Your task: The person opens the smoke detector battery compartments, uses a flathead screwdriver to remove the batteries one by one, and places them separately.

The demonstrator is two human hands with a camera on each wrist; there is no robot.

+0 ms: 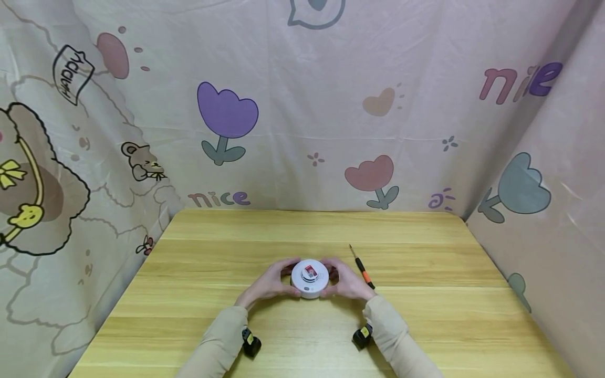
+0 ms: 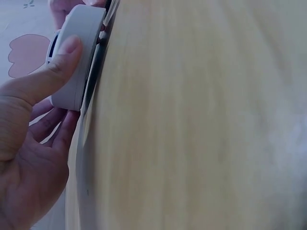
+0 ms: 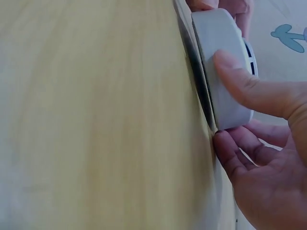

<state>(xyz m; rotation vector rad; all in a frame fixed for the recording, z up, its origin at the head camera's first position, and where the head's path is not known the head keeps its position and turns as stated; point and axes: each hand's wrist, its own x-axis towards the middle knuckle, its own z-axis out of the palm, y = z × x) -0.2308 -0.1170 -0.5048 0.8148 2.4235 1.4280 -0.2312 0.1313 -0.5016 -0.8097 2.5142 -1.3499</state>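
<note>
A round white plastic device with a raised centre is between the two hands, over the near middle of a pale yellow wood-grain table; its top faces up, bearing a small red-and-white label on the raised part; whether its underside touches the wood, I cannot tell. The bare left hand grips its left side, thumb pressed to the near rim and fingers curled round the far side; the bare right hand clamps the right side in the same way. A slim screwdriver with a black-and-orange handle and thin metal shaft lies to the right, its handle end just beside the right wrist, its tip pointing away from the person; beige long sleeves cover both forearms; a pale cloth printed with tulips and cartoon animals hangs behind the table.
</note>
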